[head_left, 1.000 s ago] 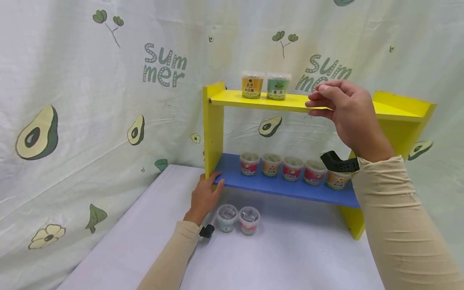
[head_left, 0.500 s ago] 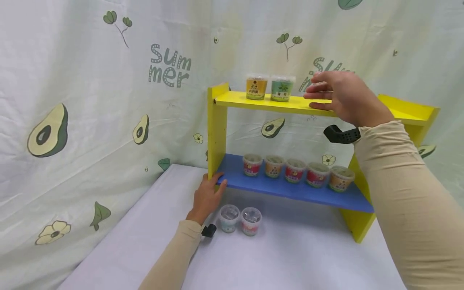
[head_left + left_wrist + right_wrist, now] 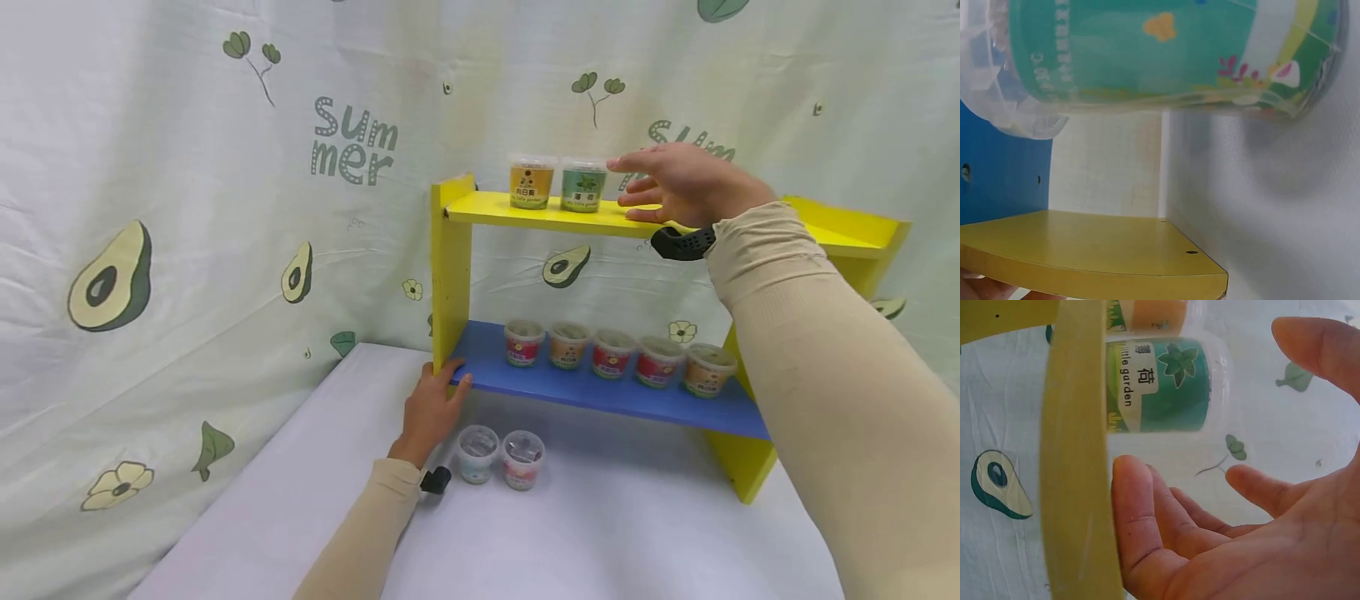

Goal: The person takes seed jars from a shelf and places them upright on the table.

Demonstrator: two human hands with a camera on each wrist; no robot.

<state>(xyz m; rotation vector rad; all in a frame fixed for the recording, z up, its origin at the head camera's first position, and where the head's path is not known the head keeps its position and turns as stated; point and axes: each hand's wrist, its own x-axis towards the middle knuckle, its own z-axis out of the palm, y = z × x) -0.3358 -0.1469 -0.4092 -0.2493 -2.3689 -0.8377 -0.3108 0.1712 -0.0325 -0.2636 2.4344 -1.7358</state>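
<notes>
My right hand (image 3: 678, 185) is raised over the yellow top shelf (image 3: 622, 218), its fingers spread and holding nothing. Just left of its fingertips stands a clear-lidded green cup (image 3: 582, 187) with a mint leaf label; the right wrist view shows a gap between the fingers and that green cup (image 3: 1160, 384). An orange-labelled cup (image 3: 531, 183) is beside it. My left hand (image 3: 432, 410) grips the lower left corner of the shelf unit, around the yellow side panel (image 3: 450, 283). In the left wrist view its fingers (image 3: 991, 289) are mostly hidden behind the yellow board (image 3: 1097, 250).
Several red and orange cups (image 3: 612, 354) line the blue lower shelf (image 3: 540, 388). Two cups, one pale blue (image 3: 477, 457) and one pink (image 3: 522, 462), stand on the white table (image 3: 600, 533) close to my left wrist. A printed curtain (image 3: 225, 208) hangs behind.
My right hand has moved left along the top shelf toward the green cup, and its fingers have spread. The left hand keeps its place on the shelf unit. The view has shifted slightly.
</notes>
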